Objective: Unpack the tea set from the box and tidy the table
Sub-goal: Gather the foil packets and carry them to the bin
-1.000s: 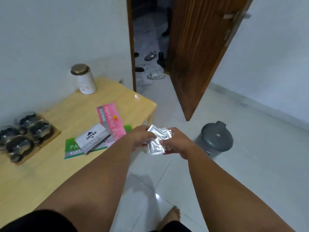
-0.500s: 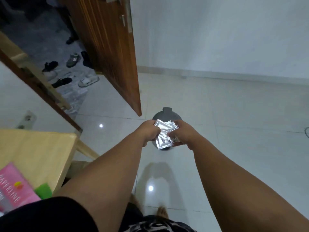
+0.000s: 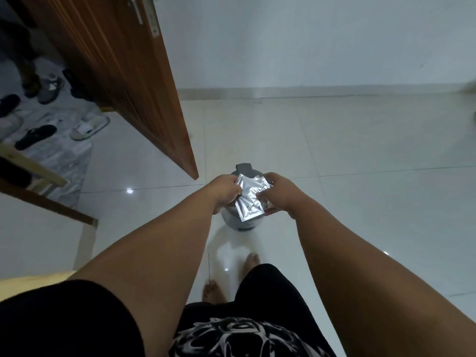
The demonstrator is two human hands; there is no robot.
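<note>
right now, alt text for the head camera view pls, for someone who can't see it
Both hands, left hand and right hand, hold a crumpled silver foil packet directly above a small grey lidded bin on the white tiled floor. An open wooden door stands to the left, with shoes beyond it.

no readable text, labels, or numbers

Dim cool light, glare spots on glossy floor [image 3: 360,176], wide-angle bending at edges, slightly soft.
</note>
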